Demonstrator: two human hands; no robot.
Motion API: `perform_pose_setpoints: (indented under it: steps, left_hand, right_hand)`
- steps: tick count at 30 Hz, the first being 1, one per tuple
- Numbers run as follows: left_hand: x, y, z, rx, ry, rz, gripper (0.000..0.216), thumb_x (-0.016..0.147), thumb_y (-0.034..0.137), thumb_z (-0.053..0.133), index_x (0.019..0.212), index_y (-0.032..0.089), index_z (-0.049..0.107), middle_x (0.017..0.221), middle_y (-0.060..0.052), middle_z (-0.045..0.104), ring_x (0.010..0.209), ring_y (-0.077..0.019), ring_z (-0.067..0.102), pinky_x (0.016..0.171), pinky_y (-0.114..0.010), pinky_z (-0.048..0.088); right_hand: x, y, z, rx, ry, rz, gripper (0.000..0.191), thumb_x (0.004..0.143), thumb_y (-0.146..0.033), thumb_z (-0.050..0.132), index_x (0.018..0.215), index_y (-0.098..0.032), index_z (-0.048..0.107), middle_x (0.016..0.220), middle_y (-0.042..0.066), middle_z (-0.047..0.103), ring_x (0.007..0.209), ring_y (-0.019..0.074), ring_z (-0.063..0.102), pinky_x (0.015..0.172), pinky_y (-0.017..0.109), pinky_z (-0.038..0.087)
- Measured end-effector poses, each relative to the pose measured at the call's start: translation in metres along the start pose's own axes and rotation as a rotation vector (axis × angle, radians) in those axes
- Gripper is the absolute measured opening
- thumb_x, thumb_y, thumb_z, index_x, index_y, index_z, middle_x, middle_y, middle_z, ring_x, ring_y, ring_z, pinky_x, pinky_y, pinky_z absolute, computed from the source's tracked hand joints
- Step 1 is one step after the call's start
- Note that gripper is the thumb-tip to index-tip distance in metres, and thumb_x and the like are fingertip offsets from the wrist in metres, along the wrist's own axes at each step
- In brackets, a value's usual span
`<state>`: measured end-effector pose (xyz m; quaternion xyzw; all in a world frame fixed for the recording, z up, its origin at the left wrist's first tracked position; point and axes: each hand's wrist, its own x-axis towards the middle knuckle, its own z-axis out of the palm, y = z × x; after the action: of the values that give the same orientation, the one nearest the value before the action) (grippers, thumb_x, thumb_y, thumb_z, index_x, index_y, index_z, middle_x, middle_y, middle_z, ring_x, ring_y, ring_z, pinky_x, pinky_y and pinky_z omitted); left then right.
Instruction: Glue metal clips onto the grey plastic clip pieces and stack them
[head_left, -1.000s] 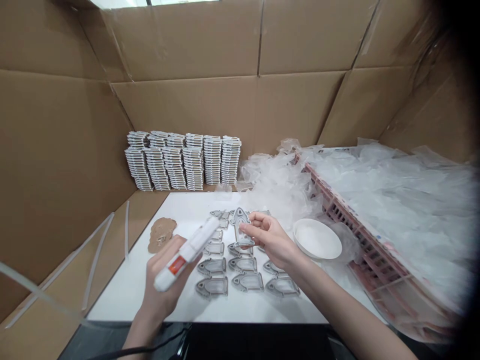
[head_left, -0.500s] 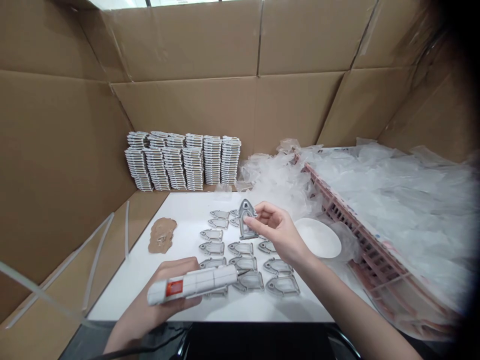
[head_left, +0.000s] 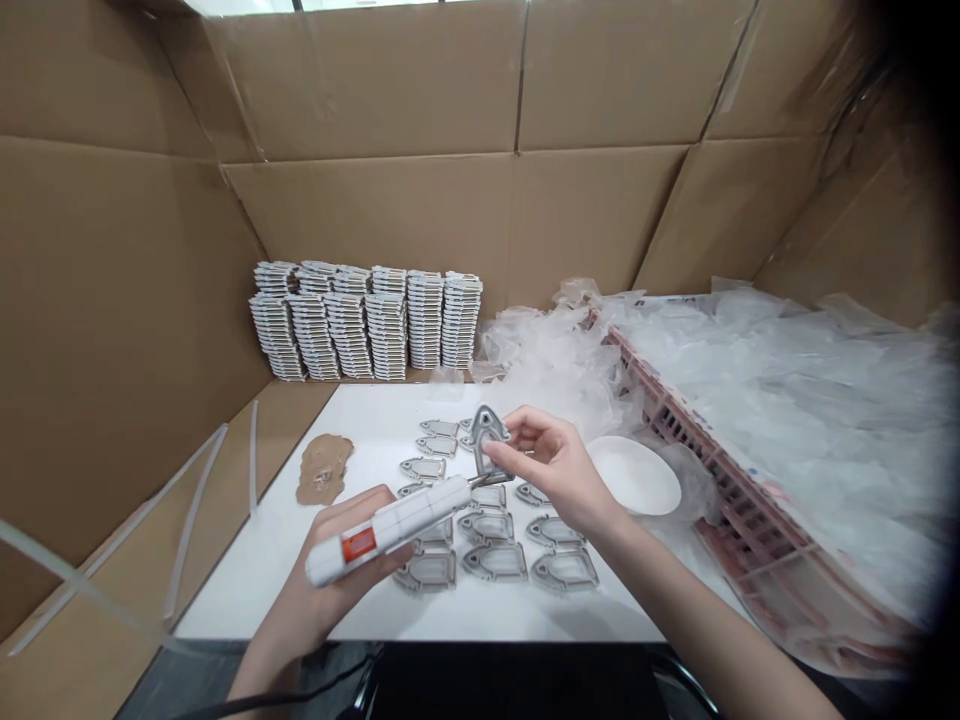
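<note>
My left hand (head_left: 349,560) is wrapped round a white hot glue gun (head_left: 397,525) with an orange-red patch on its side. The gun's thin metal nozzle reaches the lower edge of a small grey frame (head_left: 489,425) with a pointed top; I cannot tell whether they touch. That frame stands roughly upright between the thumb and fingers of my right hand (head_left: 551,460). Below and around lie several similar grey frames (head_left: 566,570) in rows on the white board (head_left: 360,615). The gun and hands hide some of them.
Tall stacks of flat pieces (head_left: 386,335) line the back. To the right are a white round dish (head_left: 637,475), piled clear plastic bags (head_left: 555,350) and a pink basket (head_left: 697,460). Brown glue-smeared cardboard (head_left: 325,468) and translucent sticks (head_left: 196,515) lie left. Cardboard walls (head_left: 375,210) enclose the table.
The glue gun has risen and tilted, its nozzle moving up to the held frame's lower edge. My right hand has shifted slightly left, and the frame now leans a little.
</note>
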<state>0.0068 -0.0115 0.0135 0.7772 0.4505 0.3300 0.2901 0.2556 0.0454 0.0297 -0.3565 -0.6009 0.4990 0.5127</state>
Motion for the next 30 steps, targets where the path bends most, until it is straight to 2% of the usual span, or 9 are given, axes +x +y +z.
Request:
perform_pose_setpoints:
  steps: [10,18,30]
  left_hand:
    - [-0.0009,-0.0003,0.0018,0.016,0.013,-0.004,0.028,0.091,0.030,0.055,0.068,0.019,0.042,0.067,0.004,0.044,0.059,-0.0111,0.042,0.055,-0.025,0.030]
    - [-0.0008,-0.0004,0.0021,-0.006,0.010,-0.065,0.031,0.091,0.033,0.055,0.068,0.019,0.041,0.066,0.004,0.044,0.059,-0.0112,0.042,0.055,-0.025,0.031]
    - [-0.0016,-0.0029,0.0042,0.016,0.043,-0.048,0.030,0.090,0.032,0.056,0.068,0.020,0.039,0.066,0.004,0.044,0.060,-0.0116,0.044,0.057,-0.025,0.033]
  right_hand:
    - [-0.0011,-0.0010,0.0014,0.003,0.016,0.019,0.026,0.071,-0.037,0.076,0.078,-0.017,0.061,0.068,-0.001,0.058,0.064,0.0112,0.054,0.056,0.024,0.042]
    - [-0.0007,-0.0013,0.0016,0.019,0.018,0.028,0.028,0.066,-0.037,0.080,0.077,-0.017,0.062,0.067,-0.001,0.060,0.063,0.0112,0.055,0.056,0.024,0.043]
    - [-0.0005,-0.0001,-0.0003,-0.012,0.030,0.013,0.025,0.071,-0.037,0.076,0.077,-0.018,0.061,0.068,-0.001,0.058,0.064,0.0112,0.053,0.059,0.025,0.041]
